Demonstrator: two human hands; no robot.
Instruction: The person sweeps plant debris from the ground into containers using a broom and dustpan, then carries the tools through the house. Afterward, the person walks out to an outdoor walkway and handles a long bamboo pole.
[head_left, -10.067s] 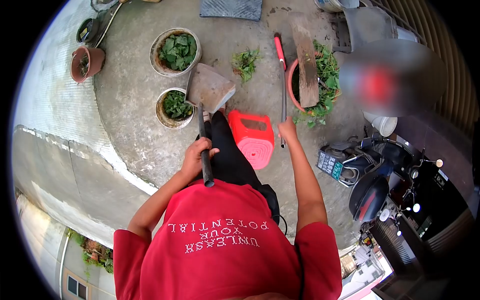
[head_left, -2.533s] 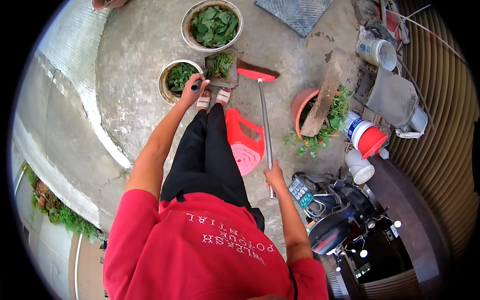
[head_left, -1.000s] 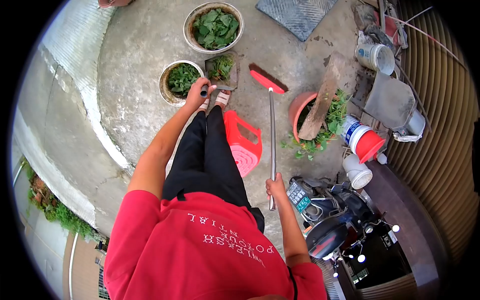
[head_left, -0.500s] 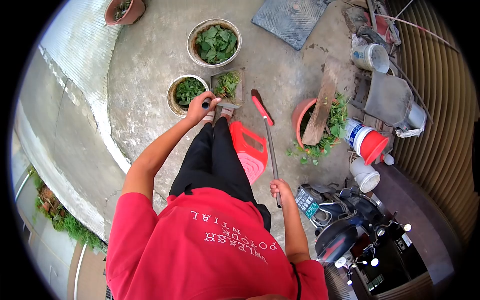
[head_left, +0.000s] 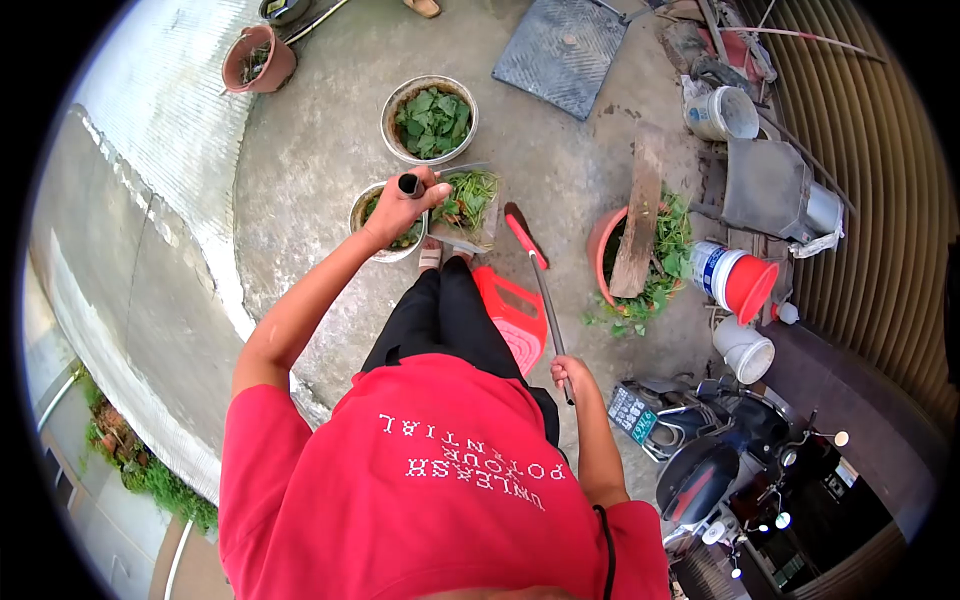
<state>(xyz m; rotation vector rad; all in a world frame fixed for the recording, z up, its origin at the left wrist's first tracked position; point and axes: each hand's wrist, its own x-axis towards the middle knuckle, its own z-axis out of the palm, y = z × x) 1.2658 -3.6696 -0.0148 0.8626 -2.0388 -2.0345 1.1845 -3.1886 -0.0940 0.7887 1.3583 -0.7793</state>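
Observation:
My left hand [head_left: 402, 208] is closed round the upper end of the dark dustpan handle. Green cuttings [head_left: 468, 200] lie in the metal dustpan [head_left: 485, 228], which is in front of my feet. My right hand [head_left: 572, 374] grips the grey pole of the red broom [head_left: 524, 240], whose head is on the right of the dustpan. Partly behind my left hand is a small white bucket [head_left: 404, 250] with leaves in it. A larger white bucket [head_left: 390, 137] of green leaves stands beyond the dustpan.
A red plastic stool [head_left: 528, 342] is beside my legs. Right of the broom, a terracotta pot [head_left: 602, 246] holds plants under a wooden plank [head_left: 636, 225]. Farther right are a red-and-white bucket [head_left: 738, 280] and a parked motorbike [head_left: 700, 470]. A dark mat [head_left: 562, 52] lies ahead.
Since the earlier frames, the plant clump from the floor has come to be in the dustpan. Lately the dustpan looks larger and raised, and the broom head has turned while staying right of it.

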